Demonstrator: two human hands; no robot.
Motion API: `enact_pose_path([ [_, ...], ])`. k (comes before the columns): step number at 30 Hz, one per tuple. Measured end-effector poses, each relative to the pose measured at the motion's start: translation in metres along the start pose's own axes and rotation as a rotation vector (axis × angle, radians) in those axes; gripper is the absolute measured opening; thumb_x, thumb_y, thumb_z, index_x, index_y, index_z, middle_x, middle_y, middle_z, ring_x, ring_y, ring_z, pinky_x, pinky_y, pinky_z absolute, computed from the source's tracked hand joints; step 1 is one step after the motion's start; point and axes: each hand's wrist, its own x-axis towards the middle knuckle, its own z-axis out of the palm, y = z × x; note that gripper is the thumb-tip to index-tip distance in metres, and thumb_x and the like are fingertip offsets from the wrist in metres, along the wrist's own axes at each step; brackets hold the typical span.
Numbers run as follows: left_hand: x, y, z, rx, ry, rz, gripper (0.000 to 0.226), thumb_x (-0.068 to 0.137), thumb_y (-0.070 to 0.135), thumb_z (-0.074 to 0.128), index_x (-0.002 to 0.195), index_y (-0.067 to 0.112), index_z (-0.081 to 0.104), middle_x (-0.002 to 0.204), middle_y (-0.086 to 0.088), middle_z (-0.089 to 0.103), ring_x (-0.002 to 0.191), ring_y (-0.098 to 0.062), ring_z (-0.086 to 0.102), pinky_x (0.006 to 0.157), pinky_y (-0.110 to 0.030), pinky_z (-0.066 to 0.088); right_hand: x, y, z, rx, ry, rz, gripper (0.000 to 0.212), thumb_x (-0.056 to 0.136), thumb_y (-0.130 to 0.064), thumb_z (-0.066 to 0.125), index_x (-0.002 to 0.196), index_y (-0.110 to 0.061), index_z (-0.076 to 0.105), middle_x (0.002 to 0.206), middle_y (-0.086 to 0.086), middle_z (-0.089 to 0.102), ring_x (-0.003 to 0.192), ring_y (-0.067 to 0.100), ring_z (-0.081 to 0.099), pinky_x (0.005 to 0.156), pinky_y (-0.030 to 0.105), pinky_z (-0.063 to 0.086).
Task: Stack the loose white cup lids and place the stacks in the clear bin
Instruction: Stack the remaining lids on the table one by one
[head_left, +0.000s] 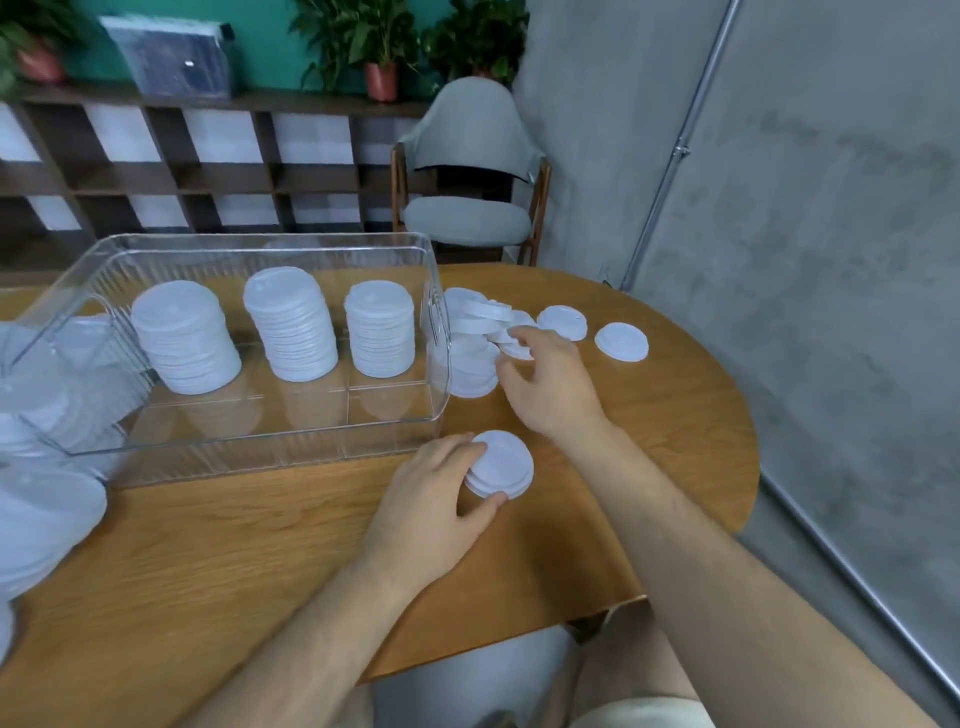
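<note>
Left hand (441, 483) grips a short lid stack (501, 465) on the table (260, 545), near the clear bin (260, 441) holding 3 stacks (291, 322). Right hand (545, 379) touches loose lids (475, 317) farther away; whether it grasps one cannot be told.

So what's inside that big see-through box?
Three stacks of white lids stand in a row inside the clear bin: left stack, middle stack, right stack. Its left end is blurry, so anything there can't be made out.
</note>
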Motion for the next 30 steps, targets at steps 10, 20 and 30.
enact_pose_path([
  [10,0.003,-0.003,0.010,0.005,0.015,0.016,0.055,0.089,0.060,0.054,0.137,0.033,0.056,0.147,0.020,0.047,0.134,0.001,0.039,0.110,-0.020,0.030,0.160,-0.017,0.027,-0.338,-0.423,0.064,0.061,0.090,-0.066,0.051,0.146,-0.044,0.046,0.160,-0.004,0.037,0.146,0.028,0.031,0.118,0.048,0.024],
  [20,0.003,-0.006,0.011,-0.020,0.014,0.005,0.053,0.088,0.057,0.057,0.134,0.032,0.058,0.144,0.017,0.050,0.133,-0.003,0.043,0.109,-0.027,0.037,0.162,-0.006,0.036,-0.347,-0.700,0.073,0.070,0.078,-0.059,0.063,0.145,-0.051,0.043,0.158,-0.011,0.037,0.140,0.025,0.041,0.107,0.043,0.041],
  [30,-0.001,0.003,0.008,0.038,0.038,0.056,0.056,0.086,0.059,0.057,0.130,0.025,0.063,0.136,0.015,0.052,0.125,-0.007,0.050,0.104,-0.032,0.044,0.093,0.031,-0.004,-0.283,-0.620,-0.061,0.066,0.081,-0.074,0.052,0.143,-0.051,0.044,0.156,-0.016,0.037,0.144,0.019,0.033,0.116,0.048,0.033],
])
